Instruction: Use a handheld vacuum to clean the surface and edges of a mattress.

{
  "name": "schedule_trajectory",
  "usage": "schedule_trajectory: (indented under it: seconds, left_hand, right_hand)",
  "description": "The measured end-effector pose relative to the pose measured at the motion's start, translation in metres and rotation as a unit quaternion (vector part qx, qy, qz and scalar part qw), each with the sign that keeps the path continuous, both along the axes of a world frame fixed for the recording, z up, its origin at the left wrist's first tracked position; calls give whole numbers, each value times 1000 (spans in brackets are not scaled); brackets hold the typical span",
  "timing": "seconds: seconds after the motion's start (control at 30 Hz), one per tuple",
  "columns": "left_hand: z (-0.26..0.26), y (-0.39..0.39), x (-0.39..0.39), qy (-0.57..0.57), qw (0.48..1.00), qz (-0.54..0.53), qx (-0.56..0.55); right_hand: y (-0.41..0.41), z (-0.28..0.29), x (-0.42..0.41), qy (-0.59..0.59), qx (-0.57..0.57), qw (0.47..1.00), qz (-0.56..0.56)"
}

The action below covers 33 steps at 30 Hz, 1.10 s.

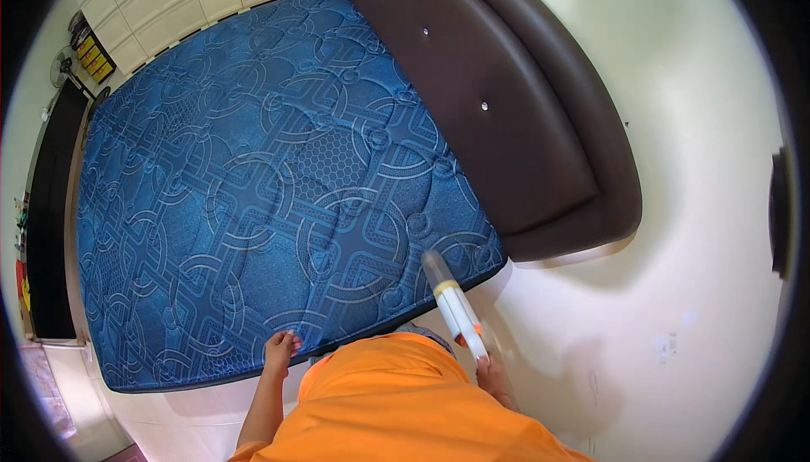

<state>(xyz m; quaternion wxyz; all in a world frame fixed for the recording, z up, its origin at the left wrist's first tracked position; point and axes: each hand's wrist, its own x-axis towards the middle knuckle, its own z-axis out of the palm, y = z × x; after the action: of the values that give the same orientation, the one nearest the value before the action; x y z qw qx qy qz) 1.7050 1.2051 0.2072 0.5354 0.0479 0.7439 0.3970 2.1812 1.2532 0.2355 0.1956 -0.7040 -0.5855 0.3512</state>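
My right hand (491, 374) is closed around the handle of a white handheld vacuum cleaner (458, 311), which has an orange part near the handle and a clear nozzle. The nozzle reaches over the near right corner of a blue patterned mattress (253, 190); whether it touches the fabric I cannot tell. At the mattress's near edge is my left hand (282, 350), with its fingers partly curled and nothing visible in it.
A dark brown padded headboard (506, 101) with shiny buttons stands along the mattress's right side. White panelled cabinets (152, 0) line the far side. To the left are a standing fan (63, 66) and a long black panel (54, 209). Pale floor (209, 412) shows at the near edge.
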Motion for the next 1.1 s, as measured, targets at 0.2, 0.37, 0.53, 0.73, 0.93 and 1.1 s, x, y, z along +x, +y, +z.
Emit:
schedule_trajectory:
  seconds: [0.2, 0.37, 0.53, 0.73, 0.93, 1.1]
  left_hand:
    - [-1, 28, 31, -14, 999, -26, -14]
    - [10, 49, 43, 2, 1000, 7, 20]
    - [6, 39, 50, 4, 999, 33, -11]
    - [-2, 56, 75, 1, 1000, 10, -27]
    - [4, 93, 83, 22, 999, -23, 28]
    - [21, 95, 85, 11, 999, 43, 29]
  right_hand:
    - [118, -2, -38, 34, 35, 999, 10]
    - [68, -10, 52, -49, 19, 997, 59]
    - [10, 8, 100, -12, -40, 999, -11]
    - [99, 0, 58, 19, 22, 1000, -1]
    - [143, 4, 68, 9, -1, 1000, 21]
    - [62, -15, 149, -20, -14, 999, 36]
